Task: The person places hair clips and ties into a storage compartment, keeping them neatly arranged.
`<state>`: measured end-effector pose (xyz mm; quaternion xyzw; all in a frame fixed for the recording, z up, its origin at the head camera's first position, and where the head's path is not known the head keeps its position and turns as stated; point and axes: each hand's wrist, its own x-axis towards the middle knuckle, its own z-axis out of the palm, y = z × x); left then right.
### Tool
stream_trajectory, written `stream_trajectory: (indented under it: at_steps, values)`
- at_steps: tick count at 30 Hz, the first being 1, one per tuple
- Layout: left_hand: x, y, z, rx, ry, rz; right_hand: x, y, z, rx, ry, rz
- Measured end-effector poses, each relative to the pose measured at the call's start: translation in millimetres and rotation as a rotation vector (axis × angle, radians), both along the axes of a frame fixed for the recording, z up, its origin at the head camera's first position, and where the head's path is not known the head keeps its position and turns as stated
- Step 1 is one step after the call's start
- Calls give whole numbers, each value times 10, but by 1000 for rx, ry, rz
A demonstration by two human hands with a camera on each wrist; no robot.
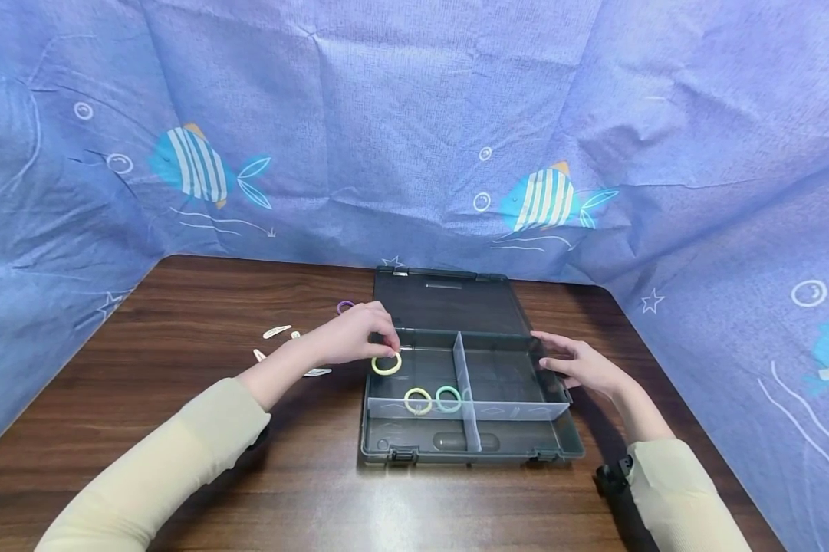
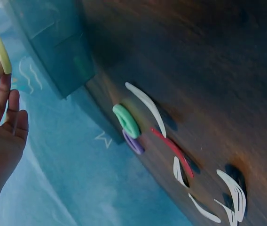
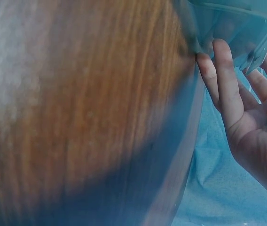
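Head view: pinching a yellow ring [image 1: 386, 374] between thumb and fingertips of the left hand [image 1: 356, 333], over the left edge of the rear left compartment of an opened smoky box [image 1: 469, 458]. Touching the right side of that box with the right hand [image 1: 583, 366], thumb near the rim, fingers spread and fairly straight, well apart from the left. Inside the box, on the left, a second yellow ring [image 1: 418, 414] and, just beside it, a mint ring [image 1: 438, 399], both overlapping the lengthwise divider [image 1: 524, 412]; cannot tell on which side of it. Behind, the lid [image 1: 445, 303], folded back toward blue fish-patterned cloth [image 1: 414, 153]. Left of the box, on the dark wooden table [image 1: 248, 475], a purple ring [image 1: 339, 308] and white clips [image 1: 277, 332], partly hidden by the left arm. From the left wrist, a green ring [image 2: 125, 121] touching or overlapping the purple one, near a red clip [image 2: 173, 149] lying among the white ones. From the right wrist, two fingertips against the box's lower edge, partly blurred.
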<state>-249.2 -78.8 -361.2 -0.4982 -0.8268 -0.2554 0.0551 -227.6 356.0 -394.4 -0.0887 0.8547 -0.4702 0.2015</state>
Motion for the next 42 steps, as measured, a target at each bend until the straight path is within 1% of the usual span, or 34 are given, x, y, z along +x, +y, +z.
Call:
stream_trajectory:
  at_steps: [4, 7, 10, 16, 21, 23, 25, 28, 32, 37, 42]
  values:
    - [-6, 77, -66, -28, 49, -58, 1, 1, -1, -2, -4, -5]
    - [2, 126, -109, -51, 54, -88, 3, 0, -3, -10, -6, -7]
    - [8, 159, -139, -80, 46, -112, 4, 0, -7, -15, -4, -6]
    - [-17, 196, -187, -157, 15, -125, 4, 6, -20, -15, -5, -11]
    - [-27, 217, -221, -161, -6, -190, 0, 10, -21, -14, -1, -7]
    - [-16, 229, -235, -170, -12, -214, 0, 9, -20, -14, -1, -5]
    - [-1, 244, -249, -196, -24, -226, 0, 6, -19, -15, 1, -3]
    - [21, 257, -270, -241, -25, -237, 3, -1, -17, -25, -4, -3]
    - [24, 266, -305, -274, -18, -241, 2, 3, -20, -29, -5, -2]
    - [4, 276, -325, -287, -22, -241, -7, 18, -30, -25, -3, -4]
    - [-10, 264, -300, -286, -48, -236, -11, 23, -32, -32, -11, 2]
